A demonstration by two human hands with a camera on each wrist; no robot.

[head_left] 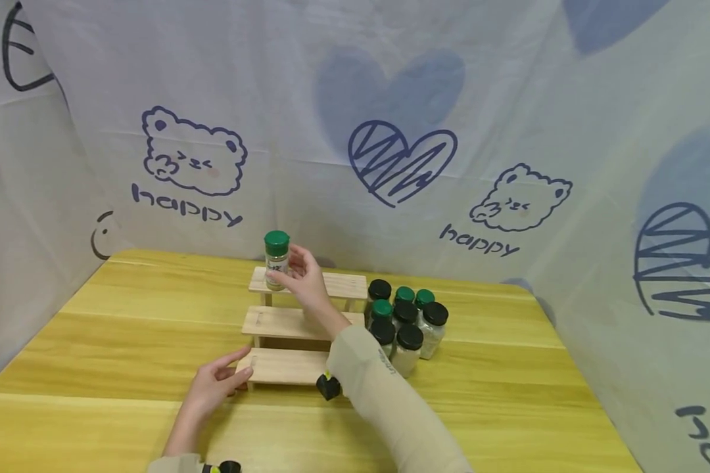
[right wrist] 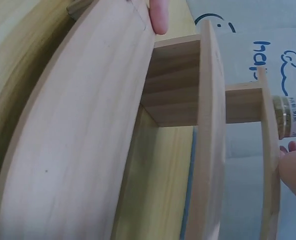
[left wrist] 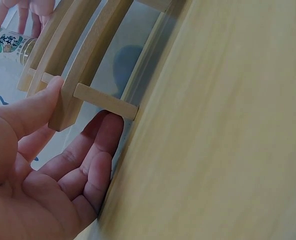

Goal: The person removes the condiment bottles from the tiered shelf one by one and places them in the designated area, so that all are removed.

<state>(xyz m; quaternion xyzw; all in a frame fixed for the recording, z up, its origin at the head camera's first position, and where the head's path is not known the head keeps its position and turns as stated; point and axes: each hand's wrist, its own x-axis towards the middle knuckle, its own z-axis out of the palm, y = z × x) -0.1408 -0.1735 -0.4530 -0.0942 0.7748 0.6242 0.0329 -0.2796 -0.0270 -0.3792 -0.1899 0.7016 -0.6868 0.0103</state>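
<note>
A three-step wooden rack (head_left: 290, 322) stands on the table. My right hand (head_left: 309, 281) holds a clear spice jar (head_left: 277, 248) with a green lid, upright at the left end of the top step; whether its base touches the wood I cannot tell. In the left wrist view the label on this jar (left wrist: 10, 42) shows printed characters. My left hand (head_left: 210, 386) grips the left end of the lowest step, its thumb (left wrist: 50, 92) against the board and its fingers curled beneath, near the short leg (left wrist: 105, 101).
Right of the rack, several jars cluster tightly, among them a black-lidded jar (head_left: 432, 332) and a green-lidded jar (head_left: 382, 310). Behind the wooden table (head_left: 479, 407) hangs a pale cloth (head_left: 296, 98) printed with hearts and bears.
</note>
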